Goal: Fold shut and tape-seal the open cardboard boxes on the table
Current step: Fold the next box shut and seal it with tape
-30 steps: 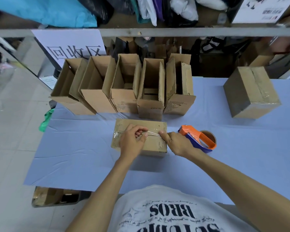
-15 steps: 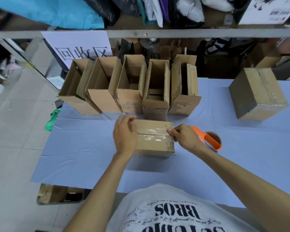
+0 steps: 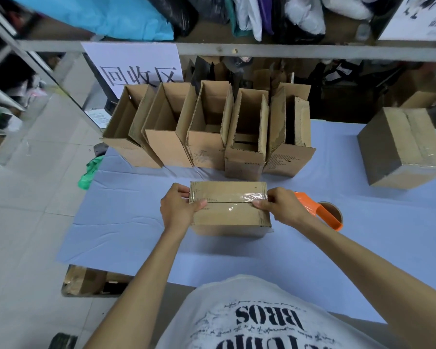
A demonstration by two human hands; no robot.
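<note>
A closed cardboard box point(image 3: 228, 212) lies in front of me on the blue-covered table point(image 3: 126, 230), with clear tape along its top seam. My left hand point(image 3: 179, 209) grips the box's left end, thumb on top. My right hand point(image 3: 282, 206) grips the right end, thumb on the tape. An orange tape dispenser point(image 3: 322, 212) lies just behind my right hand. Behind the box stands a row of several open cardboard boxes point(image 3: 207, 127) with flaps up.
A sealed larger box point(image 3: 403, 147) sits at the far right of the table. A metal shelf rail point(image 3: 237, 49) and a white sign point(image 3: 139, 66) are behind the row. A green bag point(image 3: 88, 172) hangs at the table's left edge.
My left hand slid from the middle of the box top to its left end. My right hand moved onto the right end, and both now grip the box.
</note>
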